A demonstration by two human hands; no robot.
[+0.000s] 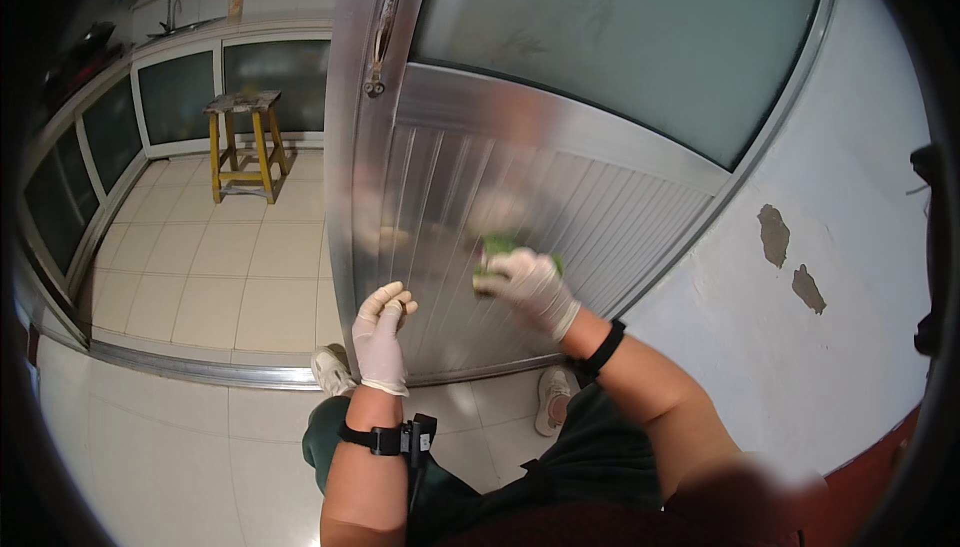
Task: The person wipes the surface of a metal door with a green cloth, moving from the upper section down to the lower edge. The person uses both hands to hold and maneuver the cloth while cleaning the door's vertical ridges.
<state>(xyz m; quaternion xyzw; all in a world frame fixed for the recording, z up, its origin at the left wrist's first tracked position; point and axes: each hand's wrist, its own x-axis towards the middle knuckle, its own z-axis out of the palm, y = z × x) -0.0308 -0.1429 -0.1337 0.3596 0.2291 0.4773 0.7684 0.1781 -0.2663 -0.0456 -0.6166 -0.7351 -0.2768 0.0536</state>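
Observation:
My right hand (536, 288), in a pale thin glove, grips a green cloth (496, 245) against or just before the ribbed lower panel (450, 277) of an aluminium door. Blur hides the exact shape of the cloth and whether it touches the metal. To the left, my left hand (385, 329) wears a similar glove and hovers near the door's lower left part. Its fingers are loosely bent, and I see nothing in them. Above both hands, the door has a frosted glass pane (630, 36) and a shiny metal pull handle (388, 29).
Left of the door, a yellow-legged wooden stool (247, 138) stands on tiled floor (277, 247) before glass-fronted cabinets (176, 96). A metal threshold track (202, 374) crosses the floor. The white wall (720, 329) at right has patches of peeled paint (774, 235). My shoes flank the door's bottom edge.

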